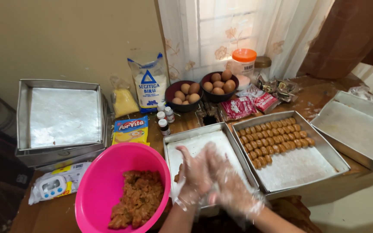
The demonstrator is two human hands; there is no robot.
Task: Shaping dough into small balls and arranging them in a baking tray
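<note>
Head view: left hand (pixel 194 174) and right hand (pixel 232 183), both in thin clear plastic gloves, pressed palm to palm over a square metal tray (pixel 182 140) at centre. Fingers flat and stretched out, not clenched; whether a lump of dough sits between the palms cannot be told, motion blur across both hands. Small brown piece (pixel 177 177) just showing at the left hand's edge. Pink bowl (pixel 104 181) just left of the hands, holding a brown crumbly mix (pixel 138 199). To the right, touching the centre tray, a second tray (pixel 307 168) with neat rows of small brown rolls (pixel 275 137) along its far part. Beyond on the wooden tabletop (pixel 311 101): two dark bowls of eggs (pixel 203 88), flour bag (pixel 148 83), small bottles (pixel 165 118), stacked trays (pixel 61 118) at left.
</note>
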